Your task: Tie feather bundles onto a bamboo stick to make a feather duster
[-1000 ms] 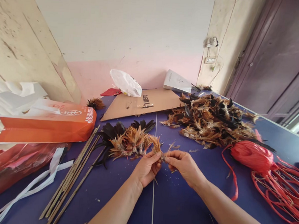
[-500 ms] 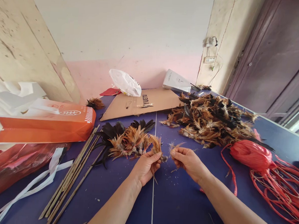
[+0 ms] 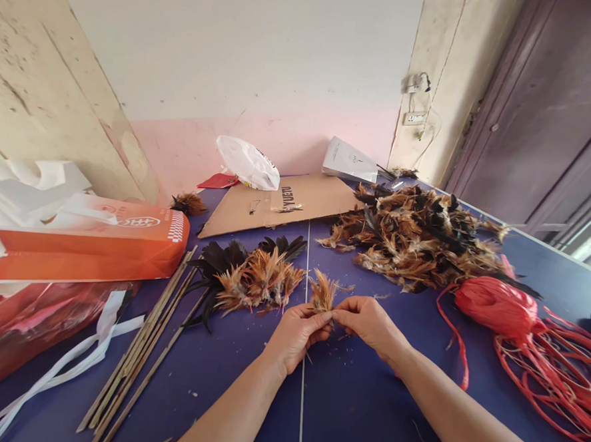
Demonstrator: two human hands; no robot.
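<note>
A small bunch of brown feathers (image 3: 324,293) stands up from my left hand (image 3: 296,331), whose thumb and fingers are closed on its base. My right hand (image 3: 369,322) meets it from the right, fingertips pinched at the lower end of the bunch; a few wispy bits of feather show by them, and what exactly they grip is partly hidden. Just beyond my left hand lie tied tufts of orange-brown feathers (image 3: 267,276) and black feathers (image 3: 225,260). Farther right spreads a big loose heap of brown and black feathers (image 3: 415,235).
Thin sticks (image 3: 142,345) lie left of my arm, beside an orange paper bag (image 3: 93,249) and white straps (image 3: 66,374). Red plastic twine (image 3: 495,306) sprawls at the right. A cardboard sheet (image 3: 281,203), white plastic bag (image 3: 246,163) and white box (image 3: 349,159) are by the wall.
My hands have come together. The brown feather bunch has turned more upright and moved slightly right, and my right fingertips now touch its base.
</note>
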